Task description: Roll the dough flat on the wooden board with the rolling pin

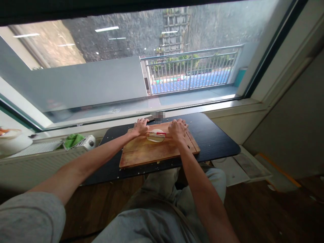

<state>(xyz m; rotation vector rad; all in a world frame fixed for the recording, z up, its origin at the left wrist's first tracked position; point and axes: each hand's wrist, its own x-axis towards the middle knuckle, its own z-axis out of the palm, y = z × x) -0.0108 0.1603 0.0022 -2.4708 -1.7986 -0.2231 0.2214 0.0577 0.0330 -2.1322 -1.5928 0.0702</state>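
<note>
Dough: a pale, round, flattened disc of dough (156,135) lay near the far middle of the rectangular wooden cutting board (157,150), under the rolling pin.
Rolling pin: a slim wooden rolling pin with a red band (157,134) lay crosswise over the dough, its ends under the two hands.
Handling of dough: it looked soft, light and thin, likely to stretch or tear if pinched, and perhaps to stick to the board; lifting by the edge with flat fingers seemed wiser than gripping the middle.
Handling of pin: stiff, light and round, so it would roll freely; best held at both ends, clear of the dough.
Left hand: the left hand (140,127) rested on the pin's left end at the board's far left, fingers curled down and mostly closed over it; whether they wrapped it or only pressed on it I could not tell.
Right hand: the right hand (178,128) covered the pin's right end at the board's far right, fingers bent downward, pressing or loosely gripping; the underside was hidden.
Board: it lay on a dark, round-cornered desk (215,136), with pale crumbs scattered beside it.
Beyond board: a blurred object (159,115) sat just behind the board's far edge, under the window.
Left of board: a green cloth (73,139) lay well to the left, off the desk.
</note>
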